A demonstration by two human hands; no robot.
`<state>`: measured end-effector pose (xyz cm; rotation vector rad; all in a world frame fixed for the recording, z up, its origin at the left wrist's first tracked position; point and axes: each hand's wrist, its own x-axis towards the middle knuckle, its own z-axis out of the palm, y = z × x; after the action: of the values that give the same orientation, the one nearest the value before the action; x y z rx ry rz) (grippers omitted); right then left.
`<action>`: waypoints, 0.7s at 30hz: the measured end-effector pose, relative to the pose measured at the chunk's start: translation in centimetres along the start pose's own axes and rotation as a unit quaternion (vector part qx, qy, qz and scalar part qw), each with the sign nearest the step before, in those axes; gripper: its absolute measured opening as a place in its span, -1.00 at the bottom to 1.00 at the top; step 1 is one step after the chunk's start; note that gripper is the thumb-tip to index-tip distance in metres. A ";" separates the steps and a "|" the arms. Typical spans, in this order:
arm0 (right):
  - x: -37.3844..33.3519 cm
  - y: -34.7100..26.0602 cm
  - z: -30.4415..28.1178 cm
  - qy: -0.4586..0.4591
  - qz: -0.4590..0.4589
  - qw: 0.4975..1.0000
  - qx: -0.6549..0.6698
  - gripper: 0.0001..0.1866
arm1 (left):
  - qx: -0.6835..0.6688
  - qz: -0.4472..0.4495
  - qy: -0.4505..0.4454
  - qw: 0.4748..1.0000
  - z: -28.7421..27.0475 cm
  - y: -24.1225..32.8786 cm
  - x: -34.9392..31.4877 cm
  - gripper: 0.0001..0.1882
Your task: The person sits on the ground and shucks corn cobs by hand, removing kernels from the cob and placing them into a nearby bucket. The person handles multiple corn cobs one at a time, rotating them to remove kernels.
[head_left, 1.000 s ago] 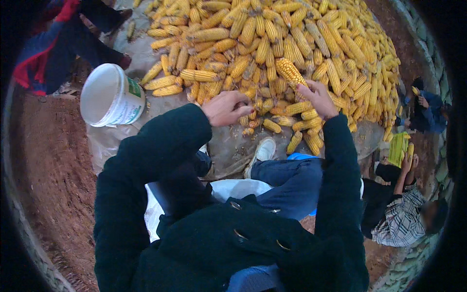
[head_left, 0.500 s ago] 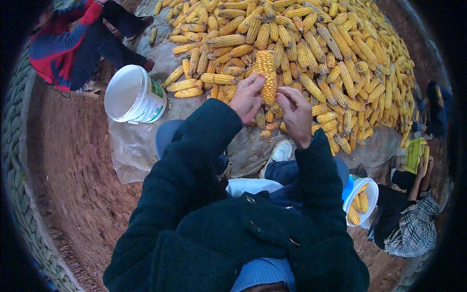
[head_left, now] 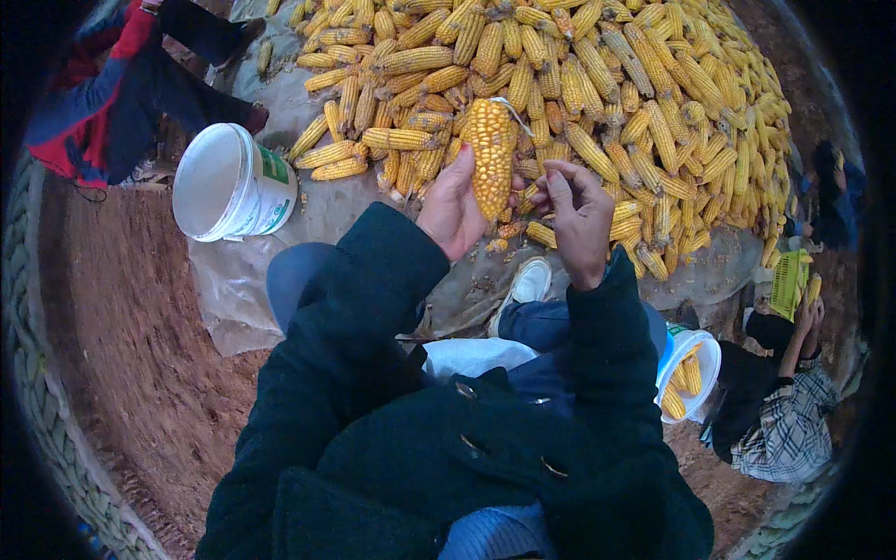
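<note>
My left hand [head_left: 452, 213] is closed around a yellow corn cob [head_left: 491, 154], thumb along its near left side. The cob is upright, broad at the top, and a pale strand hangs from its upper end. Just to its right, my right hand [head_left: 582, 224] is apart from the cob. Its fingers are bent and spread a little, and I see nothing held in them. Both hands are in front of a large heap of corn cobs [head_left: 663, 140].
A white bucket [head_left: 213, 182] stands at left on a grey sheet [head_left: 224, 299]. Another white bucket [head_left: 711, 373], holding several cobs, is by my right knee. A person in red and blue [head_left: 98, 112] sits at far left; another in a checked top [head_left: 789, 429] is at right near a yellow-green crate [head_left: 790, 282].
My right hand has drawn away from the cob to the right. The cob has shifted slightly left in my left hand. The whole view has also shifted a little.
</note>
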<state>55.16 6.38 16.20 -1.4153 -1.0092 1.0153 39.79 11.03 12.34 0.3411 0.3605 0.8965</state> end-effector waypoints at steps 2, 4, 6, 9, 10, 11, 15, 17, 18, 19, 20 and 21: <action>0.1 0.1 0.1 -0.002 0.000 1.000 -0.005 -0.78 | 0.024 -0.001 0.019 1.000 0.0 -0.1 0.0 -0.48; 0.1 0.0 0.0 0.002 -0.002 1.000 -0.005 -0.78 | 0.004 -0.011 0.030 0.999 0.1 -0.2 -0.1 -0.54; 0.2 0.0 -0.1 0.014 -0.007 1.000 -0.001 -0.77 | -0.001 -0.026 0.029 0.999 0.1 -0.4 -0.1 -0.58; 0.3 -0.2 -0.4 0.031 -0.009 0.999 0.016 -0.76 | 0.029 -0.038 0.011 0.999 0.1 -0.8 -0.3 -0.58; 0.2 -0.2 -0.5 0.032 -0.019 0.999 0.022 -0.77 | 0.047 -0.036 0.002 0.998 0.0 -0.9 -0.3 -0.55; 0.2 -0.3 -0.6 0.035 -0.021 0.999 0.028 -0.77 | 0.066 -0.032 -0.007 0.997 -0.1 -1.0 -0.3 -0.53; 0.3 -0.1 -0.2 0.021 -0.063 0.998 0.011 -0.78 | 0.068 -0.023 0.015 0.997 0.0 -1.3 -0.4 -0.56; 0.4 0.3 0.2 0.031 -0.059 0.998 -0.018 -0.79 | 0.059 -0.021 0.026 0.998 0.3 -1.4 -0.4 -0.58; 0.3 0.4 0.3 0.033 -0.064 0.997 -0.030 -0.80 | 0.066 -0.023 0.030 0.997 0.4 -1.4 -0.5 -0.59; 0.3 0.5 0.2 0.028 -0.059 0.998 -0.019 -0.81 | 0.072 -0.027 0.034 0.996 0.4 -1.4 -0.5 -0.60; 0.3 0.6 0.1 0.022 -0.053 0.998 -0.009 -0.82 | 0.077 -0.026 0.032 0.996 0.5 -1.4 -0.5 -0.61; 0.3 0.7 -0.1 0.011 -0.050 0.999 0.010 -0.82 | 0.090 -0.033 0.038 0.995 0.5 -1.4 -0.6 -0.61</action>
<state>55.33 6.55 15.48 -1.3434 -1.0397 0.9320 40.68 9.69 12.31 0.4596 0.5221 0.8144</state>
